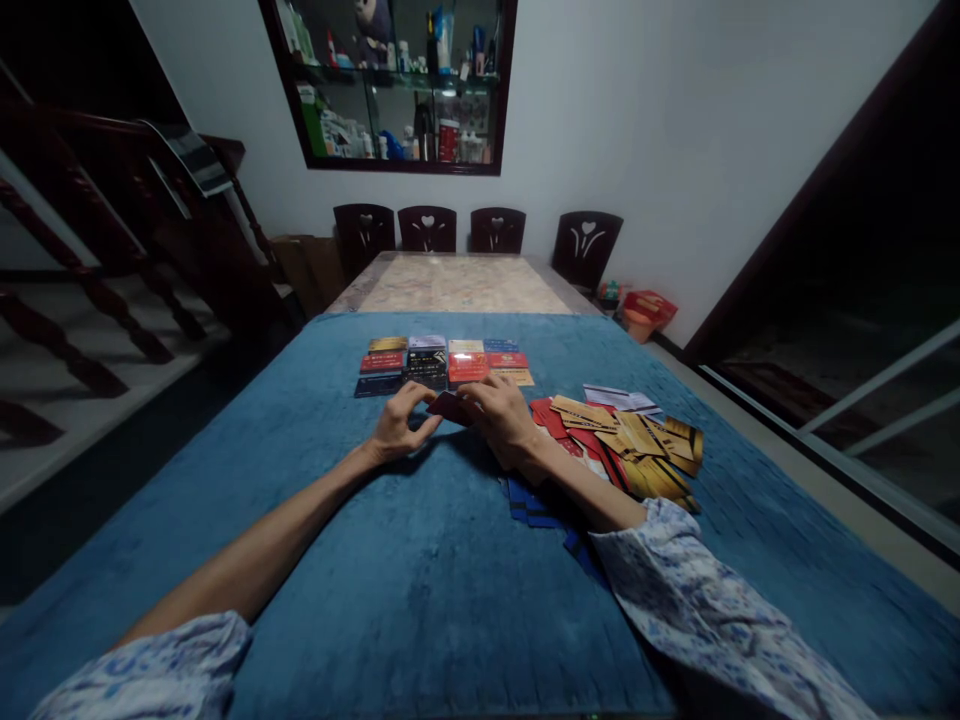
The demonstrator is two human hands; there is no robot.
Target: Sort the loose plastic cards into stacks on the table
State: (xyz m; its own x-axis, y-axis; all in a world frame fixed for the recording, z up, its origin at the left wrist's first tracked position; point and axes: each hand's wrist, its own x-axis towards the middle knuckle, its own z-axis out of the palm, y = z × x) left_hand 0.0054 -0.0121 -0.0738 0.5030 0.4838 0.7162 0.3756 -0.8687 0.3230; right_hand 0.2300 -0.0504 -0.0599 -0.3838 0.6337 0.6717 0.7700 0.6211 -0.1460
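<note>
A dark reddish card (452,407) is held above the cloth between my two hands. My right hand (504,415) grips its right side, with the fingers curled over it. At its left corner, the thumb and forefinger of my left hand (403,425) close in a pinch. Just beyond my hands lie several cards in neat rows, among them a black card (426,362), a red card (468,367) and a dark blue card (379,385). Beside my right forearm spreads a loose pile of gold, red and white cards (637,435), with blue cards (536,508) partly hidden under the arm.
A blue cloth (330,580) covers the near part of the long table, whose patterned top (465,283) shows at the far end. Dark chairs (427,230) stand behind it. A wall cabinet (401,165) holds bottles; a wooden railing (97,290) is at left.
</note>
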